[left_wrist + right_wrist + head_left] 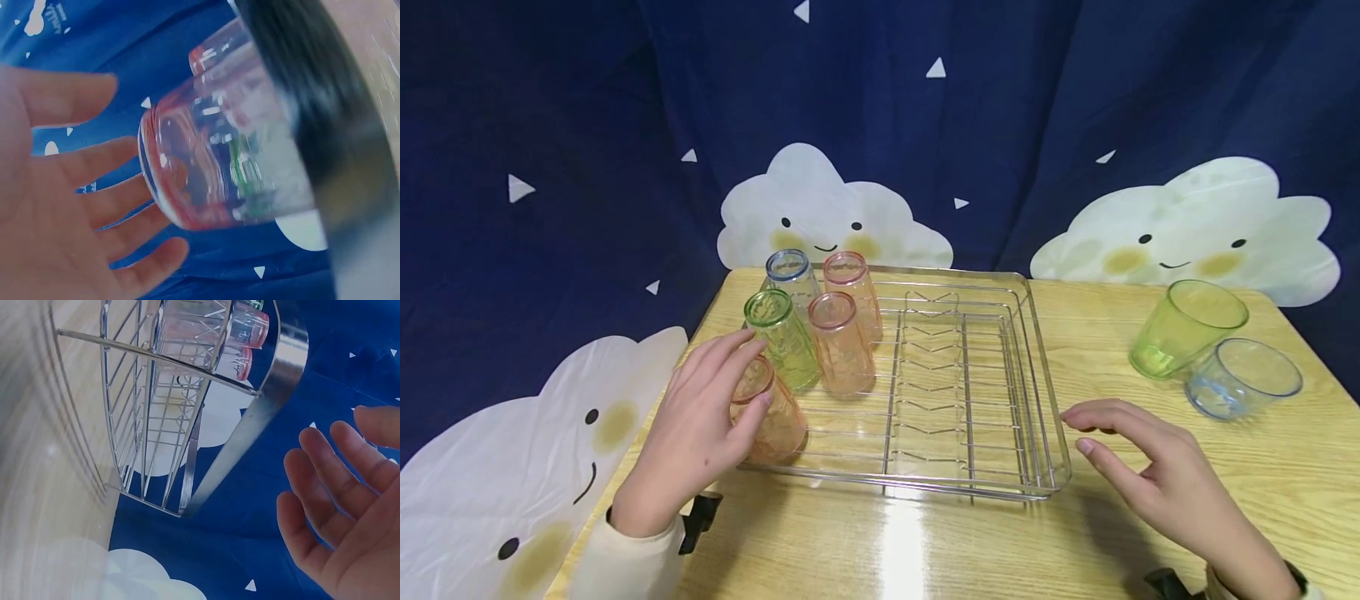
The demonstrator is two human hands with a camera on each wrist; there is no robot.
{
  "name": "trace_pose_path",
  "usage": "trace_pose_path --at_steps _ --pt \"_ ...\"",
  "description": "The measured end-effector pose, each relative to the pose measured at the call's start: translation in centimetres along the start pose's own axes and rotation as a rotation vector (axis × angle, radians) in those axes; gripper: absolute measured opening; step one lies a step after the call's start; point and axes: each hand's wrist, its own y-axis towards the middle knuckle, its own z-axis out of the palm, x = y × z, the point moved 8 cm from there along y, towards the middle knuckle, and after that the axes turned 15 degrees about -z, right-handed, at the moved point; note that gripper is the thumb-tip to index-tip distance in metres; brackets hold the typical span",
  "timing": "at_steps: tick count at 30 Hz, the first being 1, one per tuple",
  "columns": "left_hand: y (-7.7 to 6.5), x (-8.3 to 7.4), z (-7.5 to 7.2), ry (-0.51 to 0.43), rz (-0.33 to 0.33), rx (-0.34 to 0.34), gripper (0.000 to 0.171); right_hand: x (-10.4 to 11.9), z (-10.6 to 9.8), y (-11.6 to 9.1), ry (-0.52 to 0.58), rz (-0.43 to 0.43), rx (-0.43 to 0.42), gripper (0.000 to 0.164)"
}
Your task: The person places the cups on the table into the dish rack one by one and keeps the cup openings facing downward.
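Note:
My left hand (700, 412) is beside an orange glass (781, 433) at the near left corner of a wire rack (925, 479). In the left wrist view the thumb is apart from this glass (194, 162), and the fingers are spread by its narrow end; whether they touch it I cannot tell. A green glass (790, 350), a blue glass (792, 279) and two pinkish-orange glasses, one nearer (844, 354) and one farther (859, 300), stand behind it, narrow ends up. Just off the rack's right side, my right hand (1165, 467) holds nothing, its fingers loosely bent.
Toward the right of the wooden table (1285, 517) are a green tumbler (1180, 333) and a blue tumbler (1232, 387), both mouth up. A row of zigzag wires (931, 387) runs through the rack's middle. A dark blue curtain (880, 108) with clouds hangs behind.

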Motion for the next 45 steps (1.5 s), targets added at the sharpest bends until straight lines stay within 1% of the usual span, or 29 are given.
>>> trace_pose_path --at_steps 2,4,6,9,13,16,18,23,25,29,33,41,45 --pt "0.1 -0.6 -0.3 -0.056 0.03 -0.035 0.048 -0.1 -0.1 0.1 -0.001 -0.003 -0.002 0.04" --pt "0.2 -1.1 -0.5 -0.1 0.046 -0.048 0.048 -0.2 -0.1 0.1 -0.004 -0.003 0.001 0.041" --pt "0.1 -1.6 -0.4 -0.137 0.057 -0.038 0.049 -0.3 -0.2 0.1 -0.017 0.006 0.008 0.041" --pt "-0.1 -2.5 -0.1 -0.163 0.072 -0.002 0.051 -0.6 -0.4 0.1 -0.036 0.045 0.024 0.04" --pt "-0.4 -3.4 0.2 -0.172 0.102 0.027 0.05 -1.2 -0.8 0.0 -0.056 0.112 0.053 0.037" --pt "-0.5 -3.9 0.3 -0.174 0.116 0.031 0.049 -1.8 -1.3 0.0 -0.078 0.134 0.058 0.035" --pt "-0.6 -4.0 0.3 -0.174 0.119 0.035 0.049 -2.2 -1.7 0.0 -0.085 0.148 0.055 0.034" --pt "-0.7 -4.1 0.8 -0.16 0.113 0.055 0.049 -3.2 -2.9 0.0 -0.13 0.133 0.023 0.033" --pt "-0.8 -4.1 1.1 -0.151 0.109 0.064 0.05 -3.5 -3.4 0.0 -0.159 0.123 0.012 0.033" --pt "-1.0 -4.1 1.4 -0.143 0.108 0.077 0.05 -4.3 -4.2 0.0 -0.228 0.141 0.021 0.031" --pt "-1.1 -4.4 1.3 -0.154 0.111 0.079 0.049 -5.3 -5.0 -0.1 -0.284 0.169 0.033 0.028" --pt "-1.3 -4.8 1.3 -0.206 0.109 0.121 0.049 -7.5 -6.4 -0.6 -0.298 0.191 0.001 0.026" --pt "-1.4 -4.8 1.5 -0.208 0.116 0.138 0.05 -8.5 -6.7 -0.7 -0.346 0.215 0.013 0.023"
